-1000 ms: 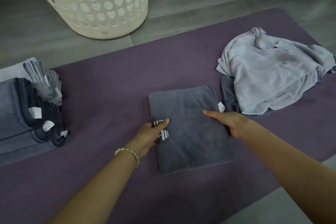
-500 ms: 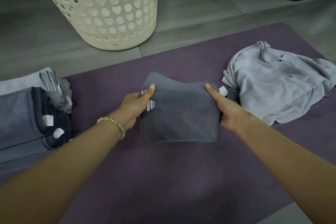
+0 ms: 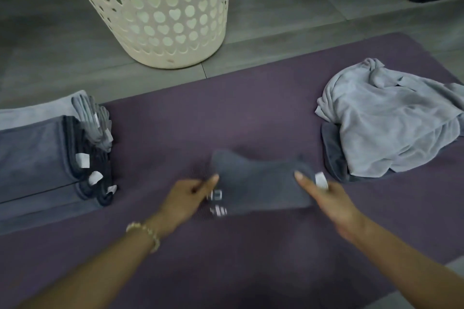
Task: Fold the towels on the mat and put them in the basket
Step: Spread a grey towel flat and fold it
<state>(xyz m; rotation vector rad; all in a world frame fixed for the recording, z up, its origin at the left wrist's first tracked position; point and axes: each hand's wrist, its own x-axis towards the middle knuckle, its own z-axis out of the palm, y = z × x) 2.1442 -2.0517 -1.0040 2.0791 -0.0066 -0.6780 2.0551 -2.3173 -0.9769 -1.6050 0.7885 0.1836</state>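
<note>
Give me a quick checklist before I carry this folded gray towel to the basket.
1. Hold of left grip on folded towel: ok.
2. Hold of right grip on its other edge: ok.
3. Fold neat: cannot tell, the middle sags and the picture blurs.
4. Upright basket beyond the mat: ok.
5. Room inside basket: cannot tell, its top is out of view.
</note>
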